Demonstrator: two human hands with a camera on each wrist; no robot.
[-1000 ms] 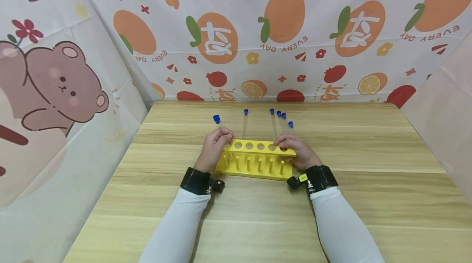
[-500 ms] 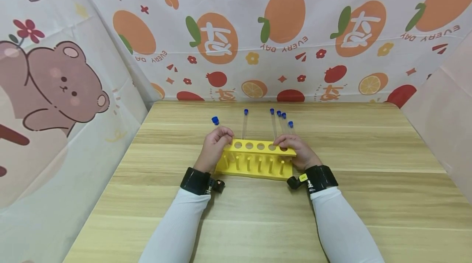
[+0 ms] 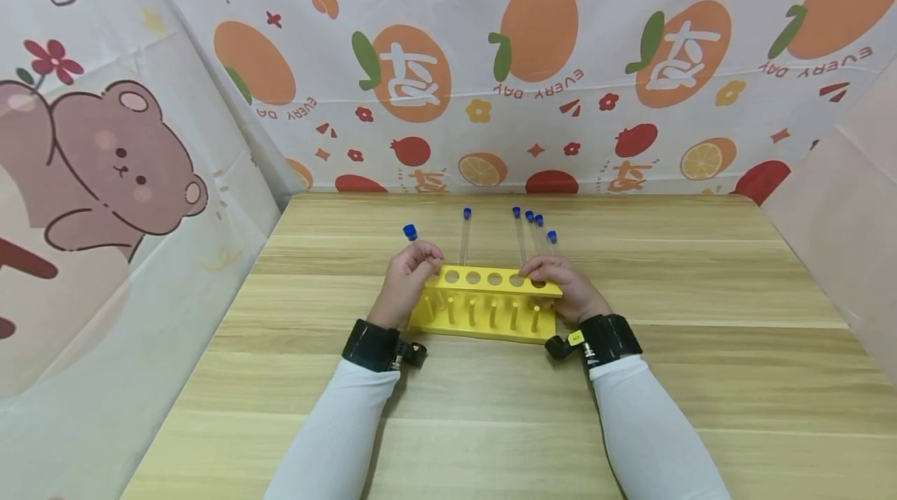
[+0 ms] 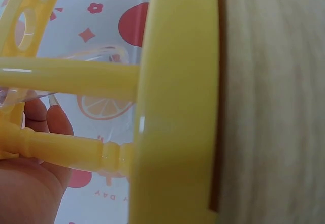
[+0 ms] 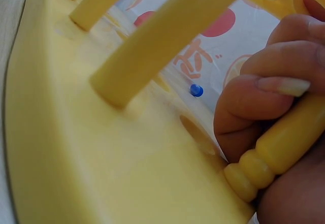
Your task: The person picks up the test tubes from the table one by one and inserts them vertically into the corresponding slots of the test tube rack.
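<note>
A yellow test tube rack (image 3: 483,327) stands on the table, with a row of holes in its top plate and upright pegs on its base. At its left end my left hand (image 3: 402,278) pinches a clear test tube with a blue cap (image 3: 409,232), the cap showing above the fingers. In the left wrist view the lower part of this test tube (image 4: 96,56) reaches down inside the rack, its rounded end above the base. My right hand (image 3: 566,286) grips the rack's right end, fingers curled round the yellow end post (image 5: 289,140).
Behind the rack lie several clear test tubes with blue caps: one test tube (image 3: 466,239) alone at centre, the others grouped near another test tube (image 3: 521,239) to the right. The wooden table (image 3: 701,290) ends at a fruit-print cloth (image 3: 476,134) behind.
The blue cap of the test tube in my left hand has dipped slightly. Both hands and the rack have stayed in place.
</note>
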